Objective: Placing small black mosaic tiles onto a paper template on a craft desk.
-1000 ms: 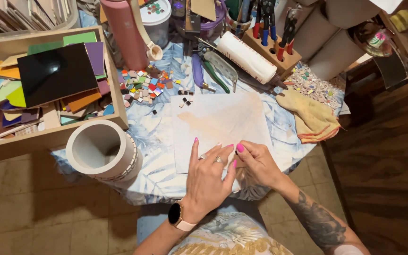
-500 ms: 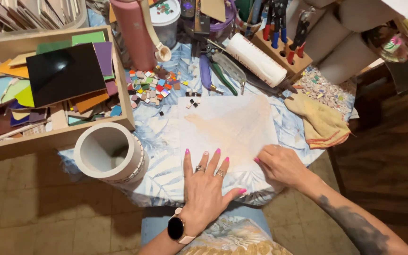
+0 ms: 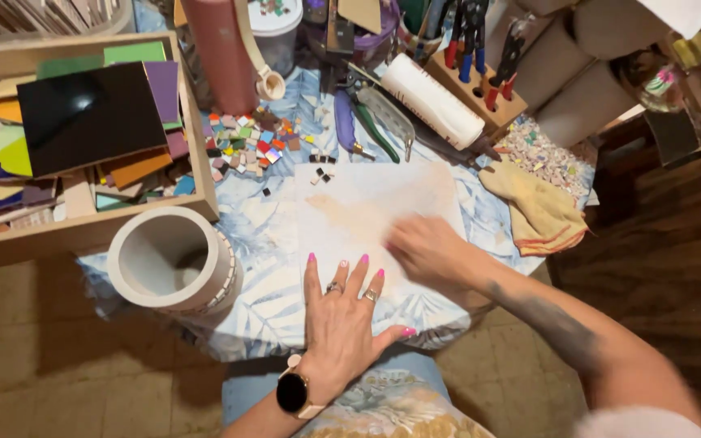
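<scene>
A pale sheet of paper [image 3: 375, 203] with a faint orange stain lies on the floral tablecloth [image 3: 269, 243]. My left hand [image 3: 346, 312] presses flat on the sheet's near edge, fingers spread, pink nails and rings showing, a black watch on the wrist. My right hand [image 3: 423, 251] lies on the sheet's middle right, blurred by motion, palm down; nothing shows in it. A few small dark tile bits [image 3: 320, 166] sit near the sheet's far edge.
A white cylinder vase [image 3: 172, 259] stands at left. Behind it a wooden tray [image 3: 83, 235] holds coloured tile sheets. A pile of small coloured tiles [image 3: 249, 142], nippers [image 3: 367, 122], a white roll [image 3: 432, 97], a tool block [image 3: 480, 89] and a yellow cloth [image 3: 541, 211] ring the sheet.
My right hand has slid from the sheet's near right corner up onto its middle. My left hand has stayed flat on the near edge. The camera has tilted slightly.
</scene>
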